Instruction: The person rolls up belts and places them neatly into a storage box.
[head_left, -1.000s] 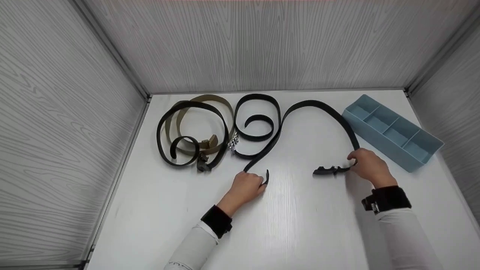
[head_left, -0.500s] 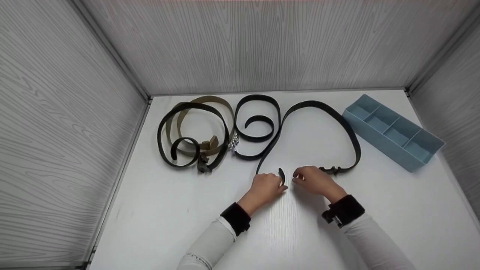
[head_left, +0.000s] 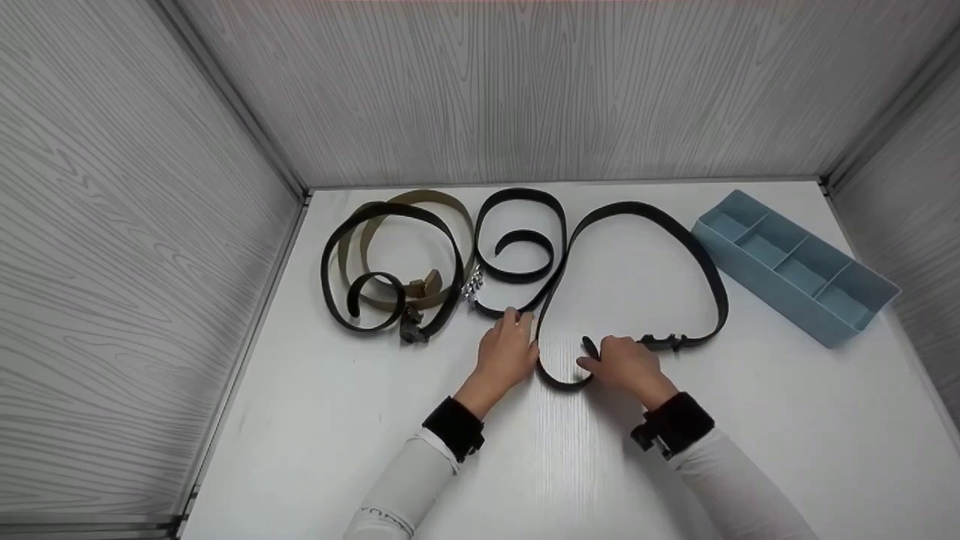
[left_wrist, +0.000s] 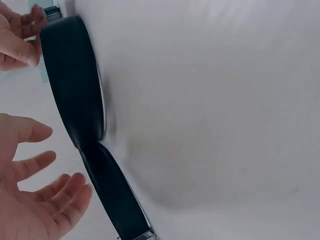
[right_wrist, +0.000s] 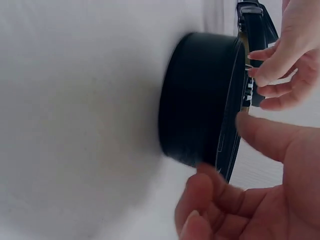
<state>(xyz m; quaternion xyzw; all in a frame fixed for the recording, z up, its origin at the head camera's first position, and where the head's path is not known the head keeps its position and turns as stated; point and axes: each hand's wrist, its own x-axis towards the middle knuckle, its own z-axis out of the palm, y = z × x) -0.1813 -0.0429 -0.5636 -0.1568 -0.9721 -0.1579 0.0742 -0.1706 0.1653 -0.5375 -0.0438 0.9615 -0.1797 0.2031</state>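
Observation:
A long black belt (head_left: 628,208) stands on edge in a wide loop in the head view, its dark buckle (head_left: 660,343) beside my right hand. My right hand (head_left: 626,367) pinches the belt's tail, whose tip (head_left: 590,347) pokes up by the thumb. In the right wrist view, thumb and fingers lie on either side of the curved strap (right_wrist: 197,100). My left hand (head_left: 508,352) is just left of the loop, fingers relaxed and spread. The left wrist view shows that hand (left_wrist: 40,195) apart from the strap (left_wrist: 72,85), holding nothing.
Beyond my left hand lies a coiled black belt (head_left: 521,194) with a silver buckle (head_left: 472,285). Farther left, another black belt (head_left: 405,208) overlaps a tan belt (head_left: 427,196). A blue divided box (head_left: 765,285) sits at the right. Grey panels (head_left: 525,90) wall the table.
My right hand has left the buckle end, moved left and taken the belt's tail. My left hand has let go of that tail and moved up and left. The belt now curves into a loop.

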